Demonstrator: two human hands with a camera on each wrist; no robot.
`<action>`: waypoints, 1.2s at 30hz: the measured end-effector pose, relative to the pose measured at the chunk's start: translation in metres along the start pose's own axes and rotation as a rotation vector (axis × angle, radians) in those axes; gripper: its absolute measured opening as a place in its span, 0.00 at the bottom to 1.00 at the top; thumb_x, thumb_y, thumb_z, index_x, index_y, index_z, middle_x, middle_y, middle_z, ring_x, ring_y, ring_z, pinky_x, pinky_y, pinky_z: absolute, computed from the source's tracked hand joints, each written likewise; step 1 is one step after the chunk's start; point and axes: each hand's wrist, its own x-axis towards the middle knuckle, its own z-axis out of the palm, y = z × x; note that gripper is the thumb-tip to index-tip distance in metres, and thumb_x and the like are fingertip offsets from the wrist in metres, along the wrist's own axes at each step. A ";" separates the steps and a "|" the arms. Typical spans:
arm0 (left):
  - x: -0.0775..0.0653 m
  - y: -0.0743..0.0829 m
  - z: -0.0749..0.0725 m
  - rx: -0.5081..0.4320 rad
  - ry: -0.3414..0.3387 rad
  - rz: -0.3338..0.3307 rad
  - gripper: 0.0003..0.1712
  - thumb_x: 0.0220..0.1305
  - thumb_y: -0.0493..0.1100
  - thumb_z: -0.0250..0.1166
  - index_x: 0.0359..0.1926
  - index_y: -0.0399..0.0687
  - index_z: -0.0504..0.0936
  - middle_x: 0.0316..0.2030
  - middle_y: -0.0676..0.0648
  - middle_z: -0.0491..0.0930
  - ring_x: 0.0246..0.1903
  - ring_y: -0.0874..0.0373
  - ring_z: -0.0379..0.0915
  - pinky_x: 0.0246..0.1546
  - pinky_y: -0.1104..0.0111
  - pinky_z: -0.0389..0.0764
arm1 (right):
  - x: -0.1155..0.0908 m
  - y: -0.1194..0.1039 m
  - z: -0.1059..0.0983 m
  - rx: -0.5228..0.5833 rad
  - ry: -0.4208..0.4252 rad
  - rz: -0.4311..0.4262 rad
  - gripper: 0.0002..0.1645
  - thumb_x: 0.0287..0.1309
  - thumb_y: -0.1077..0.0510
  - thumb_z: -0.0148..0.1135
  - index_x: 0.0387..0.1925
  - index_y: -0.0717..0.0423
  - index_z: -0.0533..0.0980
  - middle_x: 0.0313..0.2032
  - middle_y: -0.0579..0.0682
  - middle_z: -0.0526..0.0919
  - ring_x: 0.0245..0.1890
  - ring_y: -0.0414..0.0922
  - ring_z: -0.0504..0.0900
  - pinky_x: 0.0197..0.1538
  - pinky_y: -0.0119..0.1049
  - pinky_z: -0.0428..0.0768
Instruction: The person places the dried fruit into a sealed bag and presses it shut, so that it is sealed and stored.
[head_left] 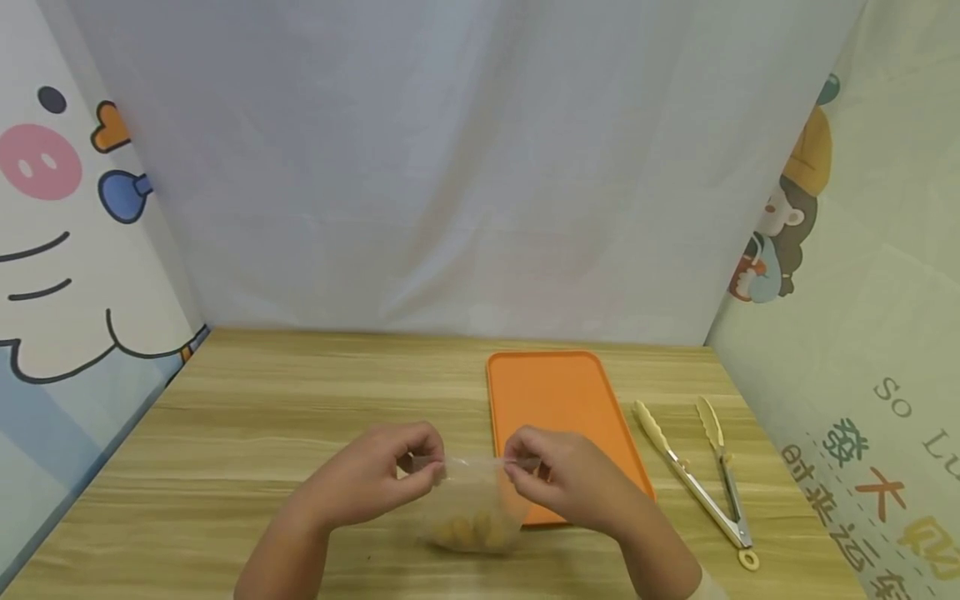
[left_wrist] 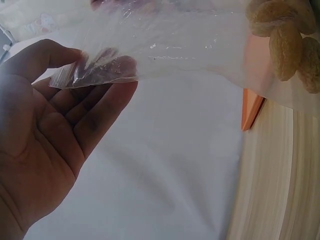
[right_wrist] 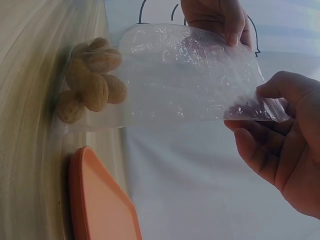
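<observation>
A clear zip bag [head_left: 471,492] hangs upright between both hands, close over the table. Its top edge is pinched at one corner by the left hand [head_left: 386,467] and at the opposite corner by the right hand [head_left: 570,475]. Thumb and fingers of the left hand [left_wrist: 55,110] lie on either side of the zip strip. In the right wrist view the right hand [right_wrist: 287,135] grips its corner the same way, the bag's film stretched between the two. Several brown, wrinkled, walnut-like pieces [right_wrist: 92,85] are gathered at the bottom of the bag.
An orange tray [head_left: 551,387] lies on the wood-grain table [head_left: 300,392], partly behind the bag and right hand. To its right rest metal tongs [head_left: 705,496] with cream tips, spread apart. A pale curtain [head_left: 450,167] closes off the back, and printed cloths hang at both sides.
</observation>
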 end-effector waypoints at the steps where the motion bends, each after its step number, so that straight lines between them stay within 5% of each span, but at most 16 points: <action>1: 0.000 0.000 0.000 -0.004 -0.003 -0.002 0.05 0.69 0.44 0.62 0.34 0.59 0.75 0.30 0.62 0.78 0.33 0.68 0.76 0.39 0.70 0.81 | 0.000 0.001 0.000 -0.003 0.001 -0.010 0.03 0.69 0.56 0.56 0.38 0.48 0.76 0.31 0.40 0.84 0.30 0.29 0.79 0.28 0.22 0.77; 10: 0.003 0.000 0.003 -0.019 -0.019 0.033 0.02 0.69 0.41 0.61 0.38 0.55 0.78 0.33 0.56 0.81 0.35 0.68 0.77 0.38 0.70 0.81 | 0.000 0.004 0.004 -0.056 0.026 -0.060 0.04 0.66 0.60 0.58 0.37 0.47 0.75 0.31 0.36 0.82 0.29 0.28 0.79 0.29 0.19 0.76; 18: 0.005 -0.002 0.009 0.007 -0.004 0.072 0.05 0.69 0.39 0.61 0.38 0.56 0.76 0.34 0.61 0.80 0.36 0.67 0.81 0.39 0.70 0.82 | 0.001 0.001 0.006 -0.001 0.012 -0.007 0.03 0.69 0.51 0.57 0.38 0.44 0.75 0.31 0.34 0.81 0.30 0.28 0.79 0.28 0.22 0.76; 36: 0.004 0.000 0.007 0.020 -0.019 0.052 0.03 0.72 0.43 0.59 0.37 0.56 0.75 0.34 0.61 0.80 0.39 0.68 0.81 0.41 0.69 0.82 | 0.001 0.001 0.007 -0.035 0.012 -0.031 0.04 0.71 0.51 0.55 0.38 0.45 0.74 0.32 0.34 0.80 0.30 0.27 0.78 0.27 0.19 0.74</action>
